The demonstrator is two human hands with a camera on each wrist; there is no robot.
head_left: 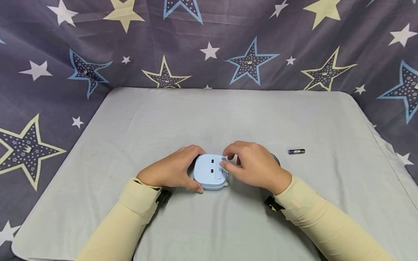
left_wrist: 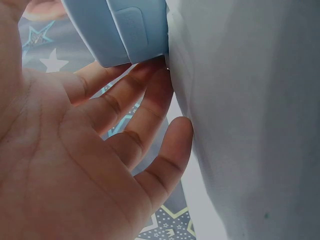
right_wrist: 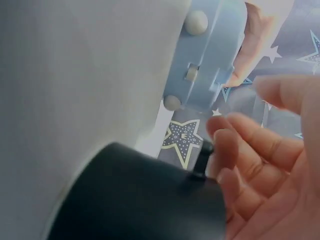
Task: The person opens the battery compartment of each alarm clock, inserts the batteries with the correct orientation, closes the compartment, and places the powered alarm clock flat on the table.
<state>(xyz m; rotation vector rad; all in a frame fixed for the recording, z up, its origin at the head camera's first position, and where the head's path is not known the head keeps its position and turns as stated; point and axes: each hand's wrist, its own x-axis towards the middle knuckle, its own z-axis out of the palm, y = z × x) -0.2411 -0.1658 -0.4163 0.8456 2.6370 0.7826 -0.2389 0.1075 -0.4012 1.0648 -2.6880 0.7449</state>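
Note:
A light blue rounded-square device (head_left: pixel 209 173) lies on the cloth, with two small dark knobs and a rectangular cover panel (head_left: pixel 218 172) on its upper face. My left hand (head_left: pixel 177 168) grips its left side, thumb at the near edge and fingers at the far edge. In the left wrist view, fingertips touch the device's side. My right hand (head_left: pixel 255 164) is over the device's right edge, its thumb by the panel. In the right wrist view, that thumb and the bent fingers stand apart with nothing visible between them. White round feet (right_wrist: pixel 196 23) show on the device's side.
A dark cylindrical object (right_wrist: pixel 135 200) stands close under my right hand, mostly hidden in the head view. One small dark battery (head_left: pixel 296 151) lies on the grey cloth (head_left: pixel 213 118) to the right. A star-patterned curtain (head_left: pixel 208 29) hangs beyond the table.

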